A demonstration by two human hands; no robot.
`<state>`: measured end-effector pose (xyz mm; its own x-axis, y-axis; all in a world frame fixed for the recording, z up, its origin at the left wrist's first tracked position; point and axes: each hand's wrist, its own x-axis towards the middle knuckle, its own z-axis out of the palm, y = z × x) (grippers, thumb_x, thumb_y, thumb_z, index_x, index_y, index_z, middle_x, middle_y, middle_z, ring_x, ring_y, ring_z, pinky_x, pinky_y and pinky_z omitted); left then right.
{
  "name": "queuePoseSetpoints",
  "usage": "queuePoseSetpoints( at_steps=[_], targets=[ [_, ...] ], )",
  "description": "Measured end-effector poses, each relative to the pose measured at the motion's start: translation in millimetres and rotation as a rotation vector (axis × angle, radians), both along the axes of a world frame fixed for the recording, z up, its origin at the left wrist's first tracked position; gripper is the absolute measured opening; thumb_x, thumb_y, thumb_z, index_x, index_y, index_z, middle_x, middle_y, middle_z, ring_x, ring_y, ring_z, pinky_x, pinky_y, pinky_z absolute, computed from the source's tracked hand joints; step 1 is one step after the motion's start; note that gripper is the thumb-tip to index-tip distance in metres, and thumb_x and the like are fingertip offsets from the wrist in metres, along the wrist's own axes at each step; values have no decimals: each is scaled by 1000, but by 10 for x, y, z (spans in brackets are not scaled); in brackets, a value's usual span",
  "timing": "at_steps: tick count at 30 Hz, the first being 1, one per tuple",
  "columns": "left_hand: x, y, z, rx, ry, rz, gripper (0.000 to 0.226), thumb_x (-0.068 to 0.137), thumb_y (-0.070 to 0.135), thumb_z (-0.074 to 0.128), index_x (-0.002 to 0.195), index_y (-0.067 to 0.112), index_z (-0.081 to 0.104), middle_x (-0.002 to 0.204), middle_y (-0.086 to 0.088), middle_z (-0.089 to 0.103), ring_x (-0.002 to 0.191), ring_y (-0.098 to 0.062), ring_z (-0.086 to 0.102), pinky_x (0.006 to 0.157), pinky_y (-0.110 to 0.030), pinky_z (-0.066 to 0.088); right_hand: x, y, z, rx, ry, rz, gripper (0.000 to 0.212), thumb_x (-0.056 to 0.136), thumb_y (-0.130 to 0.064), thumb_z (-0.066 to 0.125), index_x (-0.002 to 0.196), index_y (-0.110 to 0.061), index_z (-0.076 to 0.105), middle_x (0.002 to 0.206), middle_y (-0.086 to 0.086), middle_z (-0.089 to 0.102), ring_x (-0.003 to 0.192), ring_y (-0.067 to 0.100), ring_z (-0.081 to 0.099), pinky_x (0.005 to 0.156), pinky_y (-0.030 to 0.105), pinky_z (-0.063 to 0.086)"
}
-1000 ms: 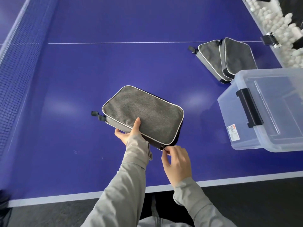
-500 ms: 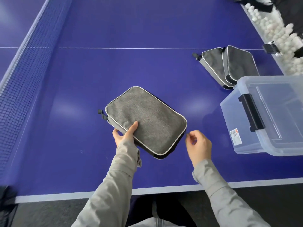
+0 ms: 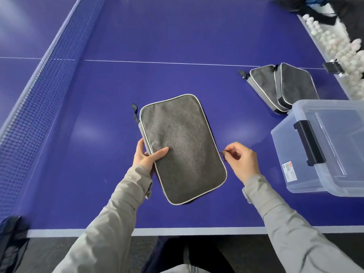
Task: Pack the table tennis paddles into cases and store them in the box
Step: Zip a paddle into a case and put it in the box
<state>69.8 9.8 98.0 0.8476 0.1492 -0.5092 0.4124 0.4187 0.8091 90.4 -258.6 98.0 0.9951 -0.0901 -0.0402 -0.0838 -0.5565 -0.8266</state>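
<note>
Head view: case (image 3: 182, 148) rotated clockwise.

Grey rectangular fabric case (image 3: 181, 146) held in both grips at the near side of a blue desk (image 3: 157, 46).

The left grip (image 3: 146, 156) holds the case's left long edge, thumb on top and fingers underneath. The right grip (image 3: 242, 160) pinches a small dark zip pull (image 3: 222, 153) on the right long edge. A black loop (image 3: 135, 112) sticks out at the case's far left corner. Whether the case lies flat on the desk cannot be told. To the right stands a clear plastic box (image 3: 295, 174) with a black latch (image 3: 309, 142). Just beyond it, two more grey fabric cases (image 3: 262, 83) lean together. A dark mesh net (image 3: 39, 95) runs along the left, and white balls (image 3: 346, 56) are heaped past the desk's right edge.
</note>
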Motion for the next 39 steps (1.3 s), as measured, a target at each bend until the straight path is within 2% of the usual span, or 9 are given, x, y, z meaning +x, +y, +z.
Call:
queuePoseSetpoints(
  at_steps=[4,9,12,16,19,23,28,35,39],
  targets=[
    [42,88,36,72,-59,-131,65,57,12,81,112,28,51,84,0,75,81,-26,71,70,-40,58,117,108,107,64,67,20,26,80,-1,66,68,-23,59,65,2,65,65,26,63,67,30,52],
    [48,231,98,147,-108,-233,70,53,14,85,113,33,52,91,-4,74,85,-27,71,70,-37,58,209,185,176,111,130,37,25,81,-1,62,70,-23,59,66,-2,65,59,11,63,62,16,51],
    [46,297,185,228,-123,-346,75,46,24,88,111,36,53,90,-5,74,84,-29,71,70,-38,58,299,226,264,183,110,-9,22,80,0,62,71,-19,59,62,-1,64,53,5,62,58,13,50],
    [18,389,276,357,-153,-525,80,45,23,87,115,34,51,93,-10,72,87,-28,69,76,-40,56,436,118,411,257,58,-71,20,79,3,62,70,-15,60,62,1,63,52,4,60,56,15,49],
    [0,406,348,524,-183,-679,77,52,19,84,118,32,48,93,-6,72,87,-25,69,84,-42,54,459,81,466,170,59,-1,19,78,1,65,68,-15,60,63,0,66,55,5,62,59,15,50],
    [44,336,443,837,-213,-830,79,56,29,84,124,29,43,102,1,70,91,-27,65,92,-39,49,397,161,491,41,56,104,21,75,-1,67,66,-17,59,65,0,66,62,16,61,65,26,50],
    [102,158,511,1084,-248,-972,80,63,30,82,131,34,40,105,7,68,83,-17,59,85,-28,47,331,320,625,48,-69,198,25,75,0,67,66,-21,57,63,-9,61,57,1,54,60,7,41],
    [108,-17,514,1126,-243,-1039,78,64,33,80,130,36,39,100,6,69,78,-17,58,79,-26,47,245,410,800,2,-237,304,18,75,2,65,69,-15,60,62,-10,58,63,8,55,62,5,39],
    [78,-104,487,1113,-230,-1015,77,64,33,80,129,35,40,99,5,69,85,-21,62,81,-29,49,227,415,782,8,-248,335,15,76,2,65,73,-12,62,65,-8,59,66,10,55,66,4,39]
  ],
)
